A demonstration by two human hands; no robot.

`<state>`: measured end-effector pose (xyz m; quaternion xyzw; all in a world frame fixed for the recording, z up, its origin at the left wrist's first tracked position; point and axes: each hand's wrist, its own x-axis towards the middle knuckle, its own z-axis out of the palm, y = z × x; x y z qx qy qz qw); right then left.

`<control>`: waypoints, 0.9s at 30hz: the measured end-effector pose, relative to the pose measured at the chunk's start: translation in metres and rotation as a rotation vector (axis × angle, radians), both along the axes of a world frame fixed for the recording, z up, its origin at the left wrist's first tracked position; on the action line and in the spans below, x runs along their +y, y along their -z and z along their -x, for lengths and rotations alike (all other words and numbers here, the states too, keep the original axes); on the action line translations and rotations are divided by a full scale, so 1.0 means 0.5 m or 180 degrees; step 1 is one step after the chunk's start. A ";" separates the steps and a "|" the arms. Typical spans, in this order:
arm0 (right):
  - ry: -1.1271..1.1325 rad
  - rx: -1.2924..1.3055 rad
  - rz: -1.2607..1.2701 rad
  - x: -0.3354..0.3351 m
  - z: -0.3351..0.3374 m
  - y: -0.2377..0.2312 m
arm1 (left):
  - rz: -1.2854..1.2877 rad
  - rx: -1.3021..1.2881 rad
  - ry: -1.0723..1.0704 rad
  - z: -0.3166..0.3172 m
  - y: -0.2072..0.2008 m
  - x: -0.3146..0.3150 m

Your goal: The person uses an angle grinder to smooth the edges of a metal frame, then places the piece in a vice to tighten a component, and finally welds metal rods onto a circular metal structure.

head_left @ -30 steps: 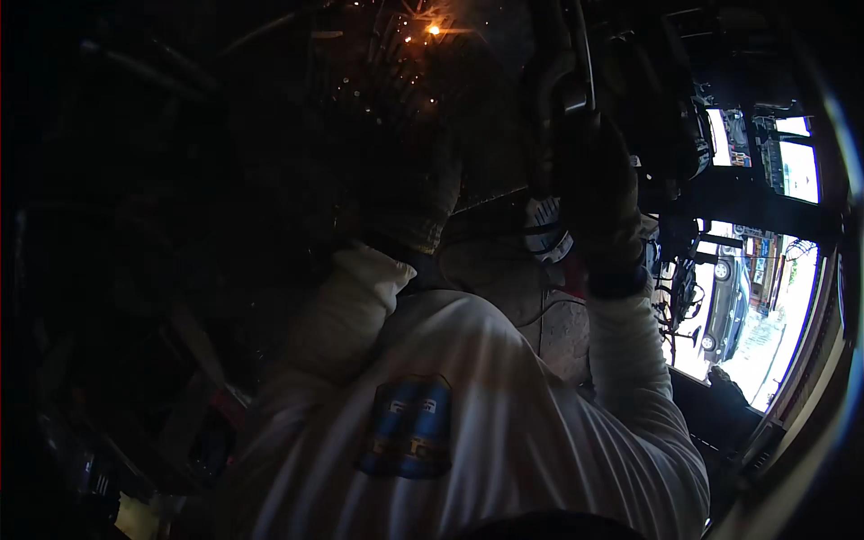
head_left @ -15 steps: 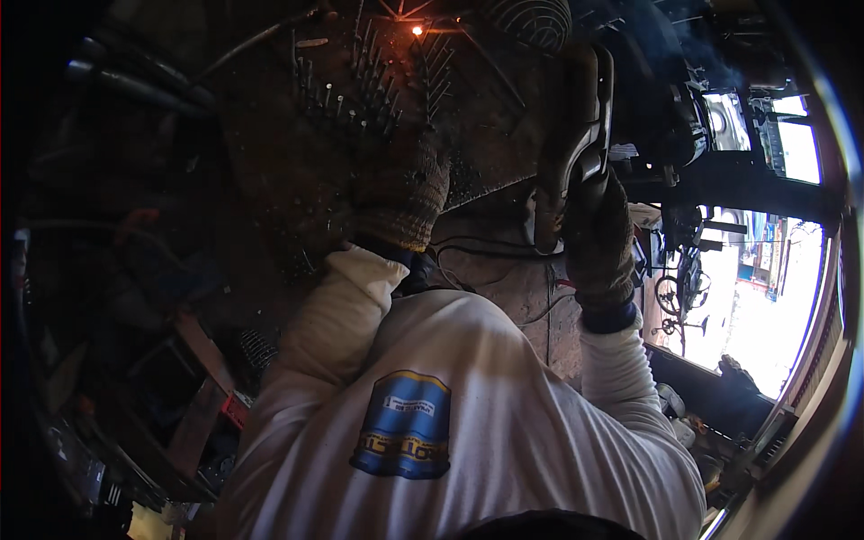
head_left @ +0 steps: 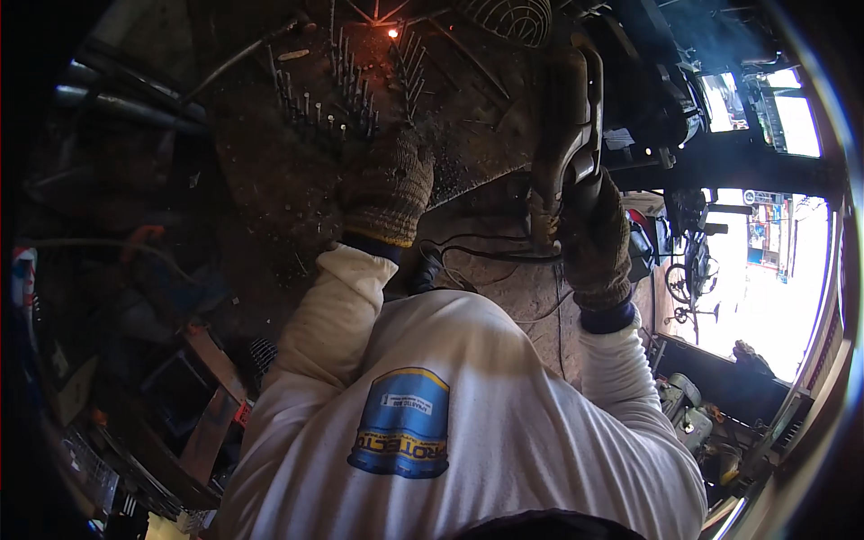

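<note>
My left hand (head_left: 387, 184), in a dark knitted glove, rests low on the brown metal work surface (head_left: 261, 184). Its fingers are lost in shadow, so their grip cannot be made out. Just beyond it stand several short metal rods (head_left: 355, 76) in slanted rows. A small orange glow (head_left: 393, 33) burns at the far end of those rows, with thin bars fanning out from it. My gloved right hand (head_left: 598, 243) is closed around the lower part of a dark, curved, hard-shelled object (head_left: 567, 117), which rises upright past the surface's right edge; its kind is unclear.
A round wire grille (head_left: 508, 18) sits at the far right of the surface. Black cables (head_left: 490, 252) trail on the floor below its edge. Metal pipes (head_left: 135, 99) lie at far left. Scrap pieces (head_left: 211, 360) crowd the lower left. A bicycle (head_left: 688, 279) stands by the bright opening.
The view has shifted a little, so the rods and glow appear slightly farther left. Both hands keep nearly the same places, the right one still gripping the dark curved object.
</note>
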<state>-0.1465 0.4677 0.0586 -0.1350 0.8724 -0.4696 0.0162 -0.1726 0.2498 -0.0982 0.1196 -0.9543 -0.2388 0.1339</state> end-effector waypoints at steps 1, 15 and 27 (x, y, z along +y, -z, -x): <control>0.0007 -0.0004 0.0001 -0.001 -0.001 -0.003 | 0.0001 -0.0004 0.0007 0.000 0.000 -0.001; -0.0203 -0.0001 -0.0197 0.047 -0.073 0.000 | 0.0364 0.0309 0.0601 -0.021 -0.010 -0.016; -0.0014 -0.0336 -0.0109 0.077 -0.095 0.024 | -0.0636 0.0131 0.0004 -0.008 0.010 -0.004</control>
